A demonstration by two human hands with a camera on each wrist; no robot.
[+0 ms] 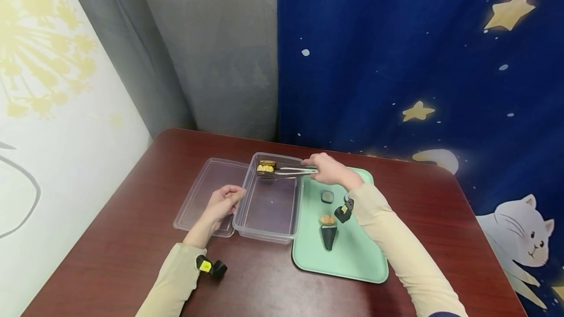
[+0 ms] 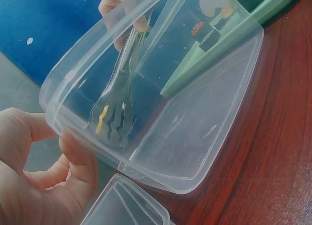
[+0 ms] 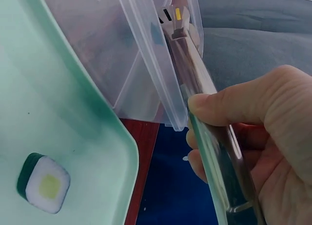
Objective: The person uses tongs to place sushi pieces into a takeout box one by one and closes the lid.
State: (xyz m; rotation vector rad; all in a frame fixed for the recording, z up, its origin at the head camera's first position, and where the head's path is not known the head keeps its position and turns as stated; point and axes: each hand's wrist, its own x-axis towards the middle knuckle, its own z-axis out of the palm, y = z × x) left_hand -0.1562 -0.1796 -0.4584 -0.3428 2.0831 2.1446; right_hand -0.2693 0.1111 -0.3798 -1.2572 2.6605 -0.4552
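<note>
My left hand (image 1: 222, 204) pinches the left rim of a clear plastic container (image 2: 195, 152) between thumb and fingers. In my right hand (image 1: 328, 168) is a pair of metal tongs (image 3: 197, 71), gripped along the handles. Between the slotted tong ends sits a dark-wrapped sushi piece with yellow topping (image 1: 266, 168), over the far-left part of the container. From the left wrist view, the tong head largely hides this piece; only a yellow strip shows through a slot.
A clear lid (image 1: 207, 185) lies left of the container on the dark red table (image 1: 260, 278). To the right, a green tray (image 1: 352, 260) bears a small sushi roll (image 1: 327, 196) and a cone-shaped hand roll (image 1: 328, 236). Behind the table hang grey and blue curtains (image 1: 335, 87).
</note>
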